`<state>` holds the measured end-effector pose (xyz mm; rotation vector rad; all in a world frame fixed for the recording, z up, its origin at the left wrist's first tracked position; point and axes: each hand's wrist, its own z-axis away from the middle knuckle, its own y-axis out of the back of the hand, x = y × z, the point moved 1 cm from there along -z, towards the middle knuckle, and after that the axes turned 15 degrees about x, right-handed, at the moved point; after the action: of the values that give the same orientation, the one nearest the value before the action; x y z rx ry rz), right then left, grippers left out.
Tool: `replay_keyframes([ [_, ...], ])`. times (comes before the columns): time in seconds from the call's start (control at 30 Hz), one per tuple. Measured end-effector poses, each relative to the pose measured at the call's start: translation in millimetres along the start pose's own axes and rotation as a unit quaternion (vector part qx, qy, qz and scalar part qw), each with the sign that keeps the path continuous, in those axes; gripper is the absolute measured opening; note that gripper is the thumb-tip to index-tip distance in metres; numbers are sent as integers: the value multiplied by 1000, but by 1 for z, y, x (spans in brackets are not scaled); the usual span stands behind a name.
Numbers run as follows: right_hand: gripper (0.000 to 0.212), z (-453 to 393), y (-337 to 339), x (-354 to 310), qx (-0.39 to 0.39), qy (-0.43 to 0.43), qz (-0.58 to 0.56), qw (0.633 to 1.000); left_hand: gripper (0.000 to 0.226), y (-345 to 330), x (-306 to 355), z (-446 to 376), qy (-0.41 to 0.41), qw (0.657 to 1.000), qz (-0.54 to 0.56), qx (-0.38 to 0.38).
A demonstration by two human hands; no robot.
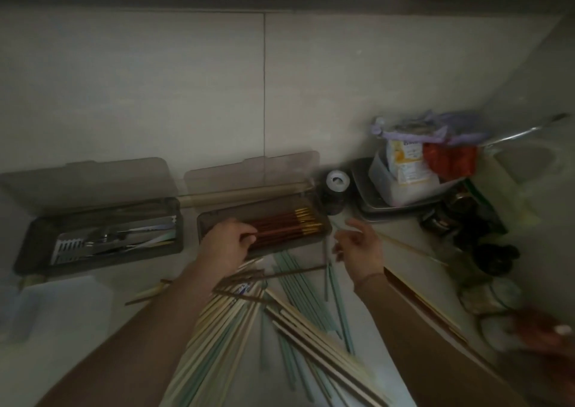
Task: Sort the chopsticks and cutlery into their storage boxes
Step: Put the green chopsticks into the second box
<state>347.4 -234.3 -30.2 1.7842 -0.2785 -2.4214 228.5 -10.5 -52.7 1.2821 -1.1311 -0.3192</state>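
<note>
cutlery box (37, 244) left of chopstick box (205, 223), loose chopsticks (298, 316) in front

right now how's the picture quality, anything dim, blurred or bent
Head view: dim and murky overall. The loose chopsticks near the bottom edge smear with blur, as does the clutter at the right edge. The red chopsticks by the left hand stay fairly readable. Wide-angle bending tilts the right wall.

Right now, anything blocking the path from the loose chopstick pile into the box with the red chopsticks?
Nothing visible does. The box stands open, lid back against the wall, just beyond the chopstick pile. The left hand reaches into it, its grip on the red chopsticks. The right hand hangs open beside the box.
</note>
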Motion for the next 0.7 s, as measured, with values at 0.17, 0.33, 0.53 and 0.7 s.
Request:
replay_keyframes([
  [0.17, 17, -9, 76, 32, 71, 112, 178, 975, 20, -11, 0, -8, 39, 999, 20, -7],
  [0.33, 16, -18, 155, 66, 148, 177, 337, 913, 22, -23, 19, -3, -18, 997, -13, 75],
  [0.53, 13, -31, 186, 96, 102, 201, 460, 859, 34, -43, 76, 25, -159, 974, 30, 159],
  [0.7, 13, -35, 188, 91, 83, 201, 509, 833, 30, -72, 116, 54, -305, 943, 90, 95],
])
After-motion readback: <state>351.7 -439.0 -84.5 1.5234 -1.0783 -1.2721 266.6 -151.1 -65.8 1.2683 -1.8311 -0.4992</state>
